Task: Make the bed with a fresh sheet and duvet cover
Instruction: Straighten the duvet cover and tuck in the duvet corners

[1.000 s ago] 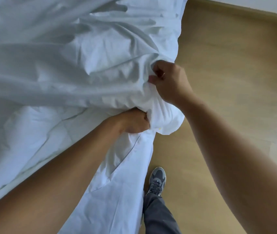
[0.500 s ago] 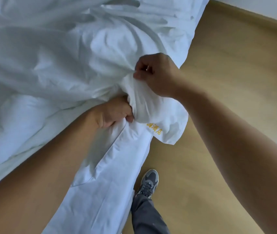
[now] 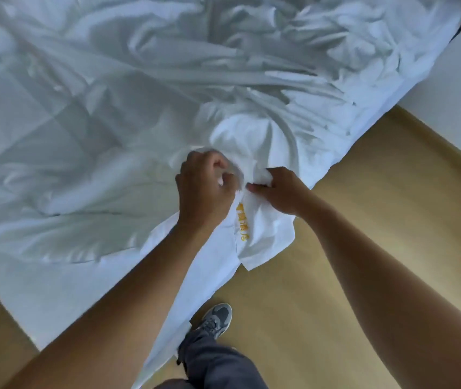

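Observation:
A crumpled white duvet cover (image 3: 139, 113) is spread over the bed, with the duvet bulging beneath it. Its near corner (image 3: 263, 237) hangs over the bed's edge and carries yellow embroidered lettering (image 3: 242, 224). My left hand (image 3: 205, 189) is closed on a bunch of the white fabric just above that lettering. My right hand (image 3: 281, 190) grips the same corner from the right, its fingers curled into the cloth. The two hands nearly touch.
Light wooden floor (image 3: 364, 209) runs along the right of the bed. A white wall or cabinet face (image 3: 448, 88) stands at the upper right. My leg in dark trousers and a grey sneaker (image 3: 215, 321) stands by the bed's edge.
The view has pulled back and shows much more of the bed. Both hands have come closer together on the corner, and the yellow lettering is turned fully into sight.

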